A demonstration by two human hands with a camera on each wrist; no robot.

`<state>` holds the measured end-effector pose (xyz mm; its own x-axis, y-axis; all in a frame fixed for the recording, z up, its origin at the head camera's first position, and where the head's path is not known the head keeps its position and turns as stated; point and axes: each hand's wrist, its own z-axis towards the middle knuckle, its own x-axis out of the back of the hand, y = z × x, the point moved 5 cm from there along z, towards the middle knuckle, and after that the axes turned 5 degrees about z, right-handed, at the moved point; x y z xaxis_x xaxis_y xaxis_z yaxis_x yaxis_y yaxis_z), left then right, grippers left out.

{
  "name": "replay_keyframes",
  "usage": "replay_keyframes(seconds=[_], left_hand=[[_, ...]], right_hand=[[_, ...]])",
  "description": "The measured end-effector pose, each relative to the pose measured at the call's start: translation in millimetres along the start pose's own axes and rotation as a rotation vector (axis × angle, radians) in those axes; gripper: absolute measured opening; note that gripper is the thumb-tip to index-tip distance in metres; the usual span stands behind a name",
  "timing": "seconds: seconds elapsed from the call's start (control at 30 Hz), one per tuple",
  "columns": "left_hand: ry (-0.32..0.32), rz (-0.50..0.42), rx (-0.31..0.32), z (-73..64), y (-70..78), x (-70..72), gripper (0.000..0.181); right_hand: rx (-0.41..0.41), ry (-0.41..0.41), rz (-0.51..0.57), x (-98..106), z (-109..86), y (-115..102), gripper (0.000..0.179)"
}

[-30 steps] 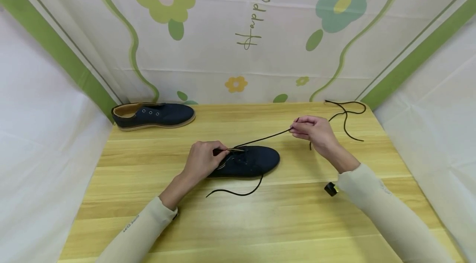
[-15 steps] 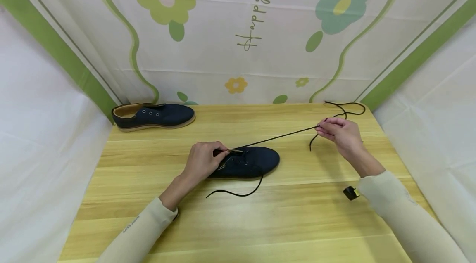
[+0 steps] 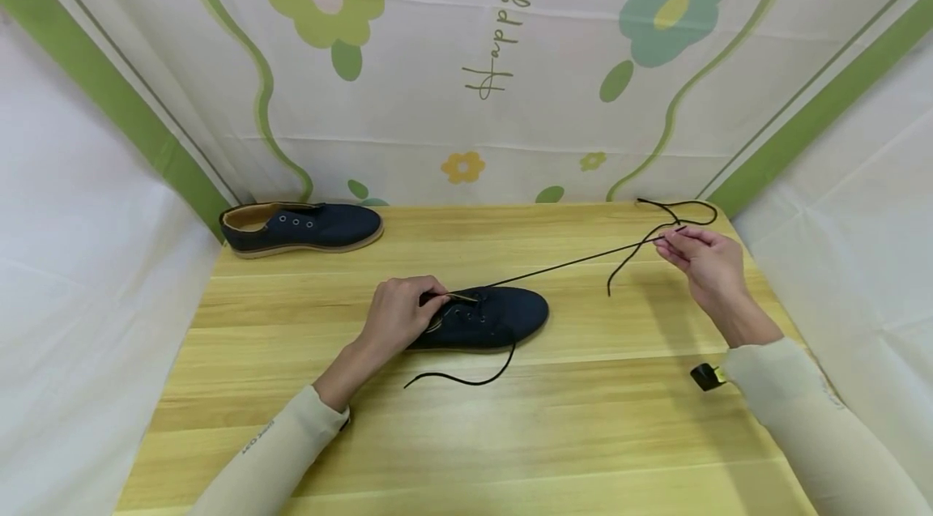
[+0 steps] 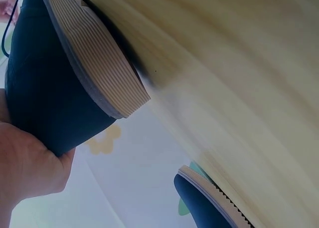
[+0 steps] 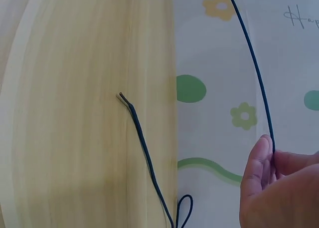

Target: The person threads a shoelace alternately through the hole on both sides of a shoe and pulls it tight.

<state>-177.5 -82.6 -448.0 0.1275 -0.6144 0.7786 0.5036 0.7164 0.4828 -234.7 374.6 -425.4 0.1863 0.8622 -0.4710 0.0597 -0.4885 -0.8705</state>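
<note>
A dark navy shoe (image 3: 510,315) with a tan sole lies mid-table, toe to the right. My left hand (image 3: 401,312) pinches its upper edge near the opening; in the left wrist view that hand (image 4: 35,163) is at the shoe's heel (image 4: 65,88). A black shoelace (image 3: 568,263) runs taut from the shoe's eyelets up to the right. Its far end is pinched between thumb and fingers of my right hand (image 3: 703,265), raised over the table; the right wrist view shows this hand (image 5: 279,183) and the lace too. The lace's other end lies loose before the shoe.
A second navy shoe (image 3: 302,229), with bare eyelets, stands at the back left. Another black lace (image 3: 678,220) lies loose at the back right. A printed white curtain (image 3: 408,95) hangs behind the wooden table (image 3: 510,443). A small black object (image 3: 705,377) hangs by the right cuff.
My right hand has moved to the right, drawing more of the lace out through the shoe. My left hand and the shoe have stayed in place.
</note>
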Motion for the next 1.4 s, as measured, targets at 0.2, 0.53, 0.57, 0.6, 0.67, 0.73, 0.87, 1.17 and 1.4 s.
replay_keyframes(seconds=[0.2,0.53,0.57,0.6,0.67,0.73,0.87,1.17,1.4], left_hand=[[0.007,0.011,-0.009,-0.7,1.0,0.1,0.004],[0.017,0.008,-0.005,-1.5,-1.4,1.2,0.006],[0.018,0.007,-0.004,-1.5,-1.4,1.3,0.006],[0.018,0.008,-0.004,-1.5,-1.6,1.2,0.006],[0.015,0.009,-0.003,-1.4,-1.9,1.0,0.006],[0.011,0.011,-0.004,-1.4,-2.1,0.8,0.006],[0.008,0.008,0.002,-1.5,-2.4,0.3,0.005],[0.012,0.015,0.001,-2.3,-0.1,0.2,0.006],[0.012,0.016,0.006,-2.6,0.3,0.1,0.007]], right_hand=[[-0.018,-0.056,-0.026,-10,-2.6,-3,0.005],[-0.049,-0.347,-0.129,-68,-24.5,0,0.011],[-0.058,-0.373,-0.142,-75,-27.4,2,0.012],[-0.066,-0.394,-0.157,-82,-30.1,4,0.011],[-0.082,-0.430,-0.204,-96,-35.7,8,0.010],[-0.094,-0.466,-0.265,-110,-40.8,14,0.007],[-0.088,-0.525,-0.430,-135,-48.7,28,0.006],[-0.132,-0.573,-0.570,-169,-52.6,73,0.018],[-0.157,-0.552,-0.597,-176,-45.3,106,0.017]])
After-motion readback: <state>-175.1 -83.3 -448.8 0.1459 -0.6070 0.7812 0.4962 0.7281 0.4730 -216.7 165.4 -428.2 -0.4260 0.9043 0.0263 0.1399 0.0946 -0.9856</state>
